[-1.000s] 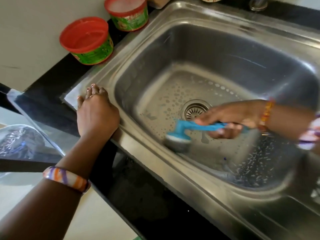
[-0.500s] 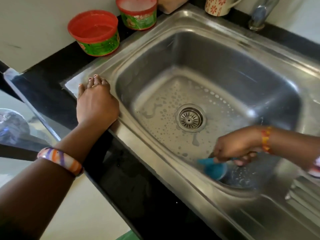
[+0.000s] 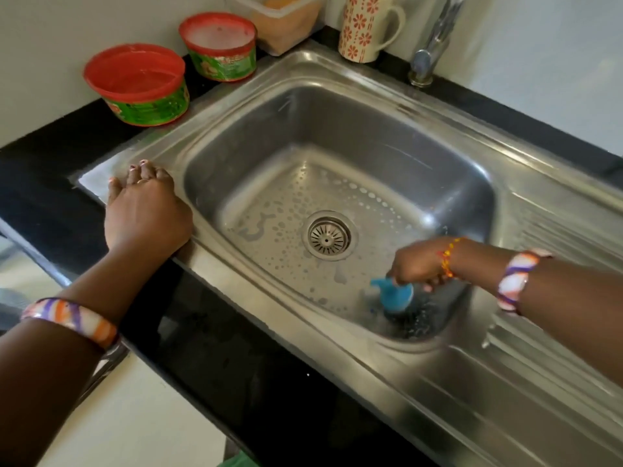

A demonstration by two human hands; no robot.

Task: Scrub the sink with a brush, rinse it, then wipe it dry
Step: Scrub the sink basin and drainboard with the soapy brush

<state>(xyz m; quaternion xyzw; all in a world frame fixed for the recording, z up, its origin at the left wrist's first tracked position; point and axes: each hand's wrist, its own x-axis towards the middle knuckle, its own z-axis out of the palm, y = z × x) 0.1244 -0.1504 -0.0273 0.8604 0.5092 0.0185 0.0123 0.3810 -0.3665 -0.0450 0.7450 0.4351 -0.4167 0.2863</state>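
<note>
Here, each line labels one part of what I see through the head camera.

Sink (image 3: 236,123): stainless steel, set into the black table (image 3: 236,382); its basin floor carries scattered soap bubbles and water beads around the round drain strainer (image 3: 328,235).
Left hand (image 3: 145,210): my fingers lie flat and straight on the sink's near-left rim, pressing down and holding nothing; a striped orange, purple and white bangle (image 3: 69,320) sits on that forearm.
Right hand (image 3: 419,264): my fingers curl round the handle of the blue scrub brush (image 3: 394,294), inside the basin at its near-right corner; a beaded orange thread circles that wrist, with a second striped bangle further up the arm.
Brush position: head down, touching the basin floor where it curves up to the near wall, right of the drain; dark wet speckles surround it, and the bristles are too blurred for me to make out.
Drainboard (image 3: 556,224): ribbed steel, right of the basin.
Far table edge: two red-rimmed green tubs (image 3: 141,89) beside the sink's left corner, a clear plastic box (image 3: 283,18) behind them, a cream mug with red flowers (image 3: 365,28), and the chrome tap base (image 3: 423,67) just right of the mug.
</note>
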